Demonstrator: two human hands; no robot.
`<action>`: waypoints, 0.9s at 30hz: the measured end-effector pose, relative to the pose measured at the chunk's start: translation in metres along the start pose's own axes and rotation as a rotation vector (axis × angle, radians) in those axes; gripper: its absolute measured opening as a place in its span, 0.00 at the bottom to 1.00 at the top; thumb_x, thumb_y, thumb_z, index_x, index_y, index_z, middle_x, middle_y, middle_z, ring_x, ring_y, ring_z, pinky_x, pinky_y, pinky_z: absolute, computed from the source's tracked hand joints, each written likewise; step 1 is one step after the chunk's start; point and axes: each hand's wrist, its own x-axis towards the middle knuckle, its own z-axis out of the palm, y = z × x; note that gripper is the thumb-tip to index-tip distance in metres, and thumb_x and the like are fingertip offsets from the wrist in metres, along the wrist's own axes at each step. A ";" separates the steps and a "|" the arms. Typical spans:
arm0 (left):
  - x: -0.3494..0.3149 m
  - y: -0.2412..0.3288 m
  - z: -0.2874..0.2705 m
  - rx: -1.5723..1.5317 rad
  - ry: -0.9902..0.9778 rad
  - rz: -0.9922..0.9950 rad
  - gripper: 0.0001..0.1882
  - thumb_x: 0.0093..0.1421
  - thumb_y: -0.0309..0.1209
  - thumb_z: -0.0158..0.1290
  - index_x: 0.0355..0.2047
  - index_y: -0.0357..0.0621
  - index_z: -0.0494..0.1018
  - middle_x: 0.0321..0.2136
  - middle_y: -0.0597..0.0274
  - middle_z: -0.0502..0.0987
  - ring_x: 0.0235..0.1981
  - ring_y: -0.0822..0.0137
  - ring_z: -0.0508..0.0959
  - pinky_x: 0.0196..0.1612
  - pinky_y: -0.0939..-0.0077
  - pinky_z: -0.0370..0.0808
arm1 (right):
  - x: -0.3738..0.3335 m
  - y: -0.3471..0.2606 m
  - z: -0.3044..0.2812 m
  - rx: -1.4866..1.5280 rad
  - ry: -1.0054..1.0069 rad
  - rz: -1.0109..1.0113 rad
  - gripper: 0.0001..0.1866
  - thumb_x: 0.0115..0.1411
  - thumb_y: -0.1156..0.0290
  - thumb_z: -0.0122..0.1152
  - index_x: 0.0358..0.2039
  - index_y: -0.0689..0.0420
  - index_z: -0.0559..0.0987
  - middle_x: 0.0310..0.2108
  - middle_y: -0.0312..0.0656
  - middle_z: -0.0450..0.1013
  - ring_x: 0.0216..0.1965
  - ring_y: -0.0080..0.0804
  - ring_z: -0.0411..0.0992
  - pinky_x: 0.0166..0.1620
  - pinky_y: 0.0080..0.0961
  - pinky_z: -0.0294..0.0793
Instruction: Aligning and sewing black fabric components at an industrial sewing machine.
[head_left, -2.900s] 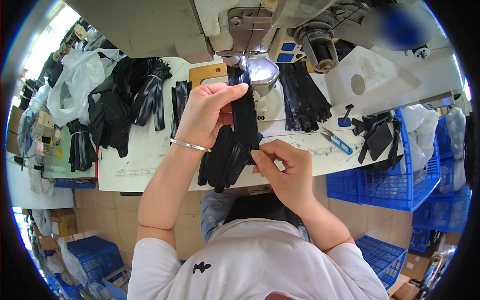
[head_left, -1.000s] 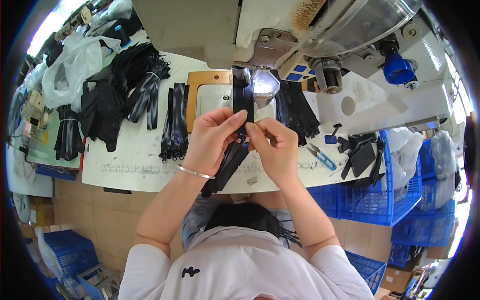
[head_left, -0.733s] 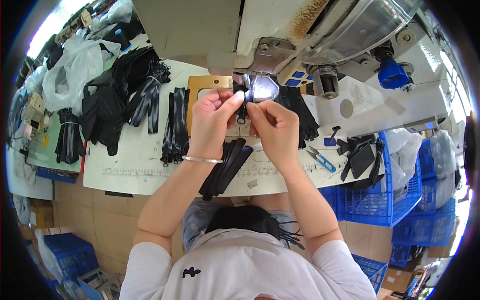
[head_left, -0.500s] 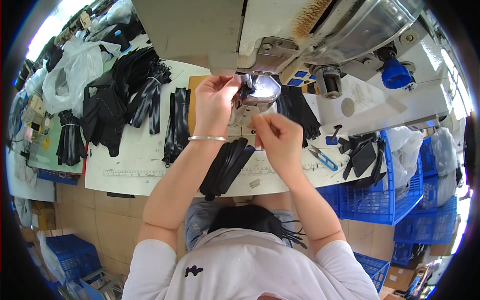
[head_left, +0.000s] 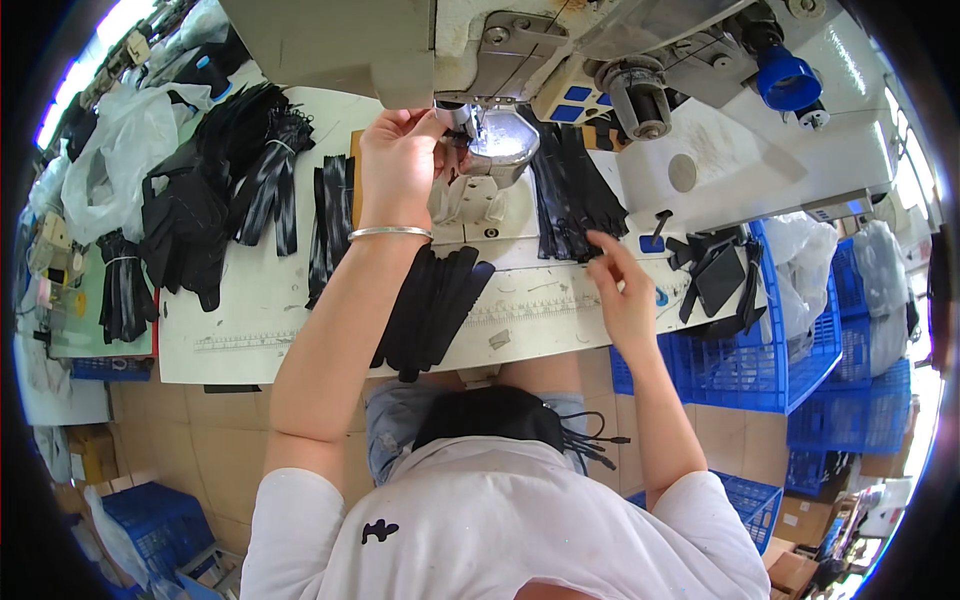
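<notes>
My left hand [head_left: 398, 165], a bangle on its wrist, is closed at the needle area of a sewing machine [head_left: 500, 140]. Its fingertips pinch beside the lit metal bed; what they hold is too hidden to name. Farther right, my right hand [head_left: 628, 300] has thumb and index finger apart, with nothing visible between them. Those fingertips are at the near end of a bunch of black zippers [head_left: 575, 195]; whether they touch I cannot tell. Dark fabric strips [head_left: 430, 310] lie fanned at the table's front edge. My right hand mostly covers blue-handled thread snips [head_left: 661, 297].
More black zippers [head_left: 328, 225] lie left of my left arm. Beyond are black fabric pieces [head_left: 185, 235], a tied zipper bundle [head_left: 270, 190] and a plastic bag [head_left: 130, 160]. Black scraps [head_left: 715, 280] lie at the table's right end, beside a blue crate [head_left: 740, 370].
My right hand has moved right, away from the machine, to the zippers, its fingers opening. My left hand stays at the needle area. The view has shifted slightly.
</notes>
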 end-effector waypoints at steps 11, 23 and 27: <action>-0.047 0.027 -0.102 0.448 0.179 0.009 0.08 0.59 0.31 0.56 0.31 0.38 0.74 0.21 0.72 0.69 0.20 0.81 0.65 0.24 0.85 0.63 | 0.037 0.017 0.022 -0.742 0.070 -0.349 0.12 0.47 0.69 0.66 0.34 0.51 0.76 0.32 0.35 0.67 0.38 0.35 0.66 0.41 0.32 0.61; -0.080 -0.008 -0.141 1.269 0.289 0.751 0.11 0.54 0.32 0.58 0.21 0.41 0.69 0.20 0.61 0.69 0.27 0.57 0.69 0.33 0.64 0.66 | 0.040 -0.050 -0.033 0.239 0.316 -0.056 0.06 0.60 0.72 0.57 0.33 0.61 0.77 0.28 0.31 0.73 0.26 0.15 0.64 0.32 0.16 0.66; -0.133 -0.018 -0.086 0.640 -0.293 0.360 0.11 0.58 0.30 0.56 0.21 0.37 0.73 0.21 0.59 0.70 0.22 0.64 0.70 0.26 0.73 0.65 | -0.027 -0.054 -0.002 0.444 -0.041 0.141 0.05 0.57 0.76 0.55 0.31 0.62 0.79 0.28 0.33 0.74 0.27 0.15 0.64 0.33 0.13 0.64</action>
